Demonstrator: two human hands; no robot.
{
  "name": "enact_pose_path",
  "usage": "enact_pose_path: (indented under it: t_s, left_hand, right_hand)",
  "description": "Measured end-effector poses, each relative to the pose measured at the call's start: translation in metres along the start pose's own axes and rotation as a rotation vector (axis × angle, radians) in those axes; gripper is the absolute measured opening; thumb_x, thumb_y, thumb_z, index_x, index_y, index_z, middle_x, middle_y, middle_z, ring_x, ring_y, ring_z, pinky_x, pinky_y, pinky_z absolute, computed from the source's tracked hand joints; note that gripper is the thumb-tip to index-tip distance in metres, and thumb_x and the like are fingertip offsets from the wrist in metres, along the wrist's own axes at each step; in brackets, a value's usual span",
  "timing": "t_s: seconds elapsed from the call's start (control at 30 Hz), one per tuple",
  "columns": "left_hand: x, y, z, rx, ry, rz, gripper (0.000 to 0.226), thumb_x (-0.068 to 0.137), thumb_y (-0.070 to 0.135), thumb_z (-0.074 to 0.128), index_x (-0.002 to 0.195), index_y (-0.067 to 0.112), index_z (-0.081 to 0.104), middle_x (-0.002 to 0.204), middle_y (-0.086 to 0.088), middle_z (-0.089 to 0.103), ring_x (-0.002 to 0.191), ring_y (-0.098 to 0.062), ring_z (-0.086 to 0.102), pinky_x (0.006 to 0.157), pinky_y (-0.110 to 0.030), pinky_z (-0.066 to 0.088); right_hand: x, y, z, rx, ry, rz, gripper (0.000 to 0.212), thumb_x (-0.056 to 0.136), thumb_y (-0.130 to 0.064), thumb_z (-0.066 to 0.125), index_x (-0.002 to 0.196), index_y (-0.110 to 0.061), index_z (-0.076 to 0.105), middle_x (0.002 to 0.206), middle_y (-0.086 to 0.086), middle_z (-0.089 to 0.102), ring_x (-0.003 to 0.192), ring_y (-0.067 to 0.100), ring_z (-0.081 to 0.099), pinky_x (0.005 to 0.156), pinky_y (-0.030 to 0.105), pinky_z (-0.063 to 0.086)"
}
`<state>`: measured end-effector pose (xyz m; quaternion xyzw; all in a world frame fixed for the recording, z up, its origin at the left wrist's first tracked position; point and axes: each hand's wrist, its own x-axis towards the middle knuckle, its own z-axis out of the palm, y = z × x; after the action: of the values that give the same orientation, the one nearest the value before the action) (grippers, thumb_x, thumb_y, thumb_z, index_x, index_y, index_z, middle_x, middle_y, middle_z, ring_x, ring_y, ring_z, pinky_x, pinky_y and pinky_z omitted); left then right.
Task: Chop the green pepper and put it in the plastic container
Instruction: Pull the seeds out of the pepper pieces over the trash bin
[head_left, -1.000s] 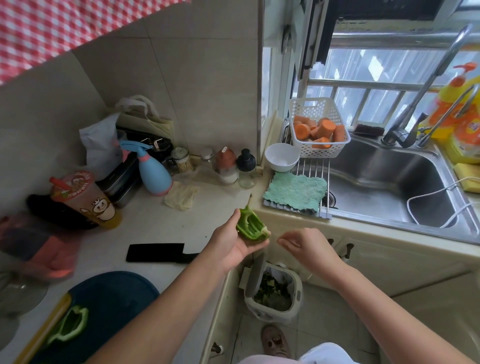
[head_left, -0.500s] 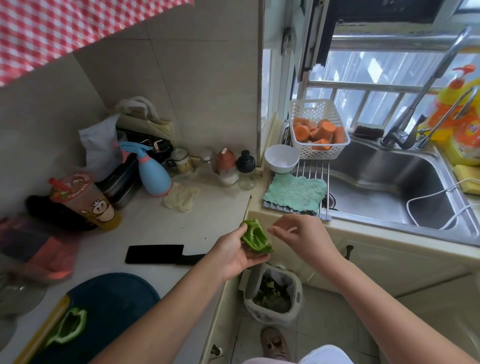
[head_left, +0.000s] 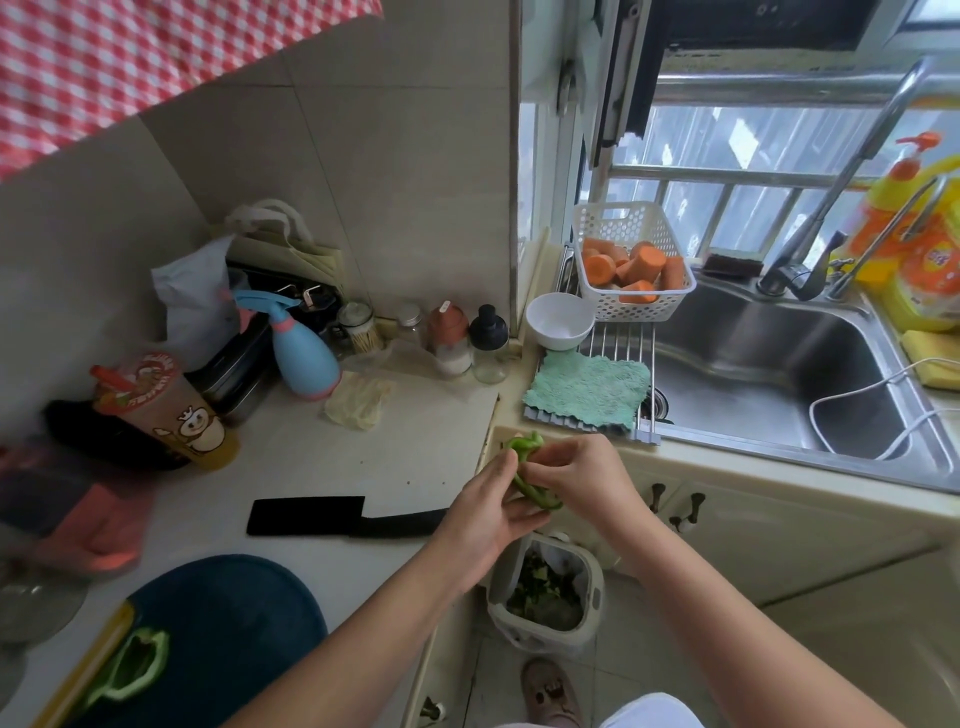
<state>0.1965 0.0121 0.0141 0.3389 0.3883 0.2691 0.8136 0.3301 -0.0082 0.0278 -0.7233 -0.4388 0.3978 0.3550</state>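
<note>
Head view is showing the left hand (head_left: 488, 514) cupping a green pepper piece (head_left: 525, 448), fingers curled round it, just past the counter edge and above a waste bin (head_left: 593, 571) standing on the floor. Right hand (head_left: 587, 478) is pinching the piece's inner side with bent fingertips. A second pepper half (head_left: 132, 670) is lying on the dark blue cutting board (head_left: 223, 613), and a black knife (head_left: 332, 517) is resting on the counter nearby
</note>
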Motion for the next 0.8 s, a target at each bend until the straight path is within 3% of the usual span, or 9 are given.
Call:
enact_pose_path:
  t_s: [0.2, 0.43, 0.67, 0.8]
  left_hand:
    - [0.000, -0.002, 0.006, 0.147, -0.022, 0.048, 0.032, 0.099, 0.033, 0.034, 0.120, 0.022, 0.056, 0.118, -0.010, 0.065, 0.108, -0.023, 0.063, 0.100, -0.045, 0.045]
    - [-0.003, -0.002, 0.006, 0.164, -0.054, 0.065, 0.032, 0.099, 0.032, 0.034, 0.121, 0.022, 0.055, 0.116, -0.009, 0.066, 0.106, -0.022, 0.065, 0.099, -0.044, 0.046]
    - [-0.006, 0.001, 0.003, 0.246, -0.075, 0.094, 0.038, 0.089, 0.042, 0.042, 0.121, 0.026, 0.055, 0.117, -0.007, 0.066, 0.108, -0.021, 0.064, 0.095, -0.038, 0.050]
    - [-0.008, 0.004, -0.001, 0.264, -0.055, 0.058, 0.036, 0.097, 0.035, 0.038, 0.120, 0.016, 0.057, 0.111, -0.014, 0.068, 0.106, -0.025, 0.064, 0.096, -0.040, 0.049]
  right_hand:
    - [-0.004, -0.002, -0.009, -0.060, 0.018, -0.064, 0.002, 0.078, -0.017, 0.073, 0.077, -0.015, 0.074, 0.070, -0.008, 0.070, 0.063, 0.001, 0.065, 0.056, 0.012, 0.051]
    - [-0.007, -0.002, -0.011, -0.121, 0.024, -0.111, 0.005, 0.078, -0.017, 0.072, 0.078, -0.013, 0.076, 0.072, -0.003, 0.072, 0.070, 0.010, 0.068, 0.064, 0.025, 0.058]
    - [-0.008, 0.000, -0.012, -0.049, 0.022, -0.094, 0.003, 0.078, -0.015, 0.072, 0.078, -0.015, 0.076, 0.071, -0.004, 0.072, 0.067, 0.006, 0.067, 0.059, 0.017, 0.056]
    - [-0.007, 0.000, -0.010, -0.039, -0.007, -0.060, 0.005, 0.078, -0.017, 0.072, 0.078, -0.014, 0.076, 0.072, -0.002, 0.072, 0.068, 0.009, 0.068, 0.061, 0.020, 0.057]
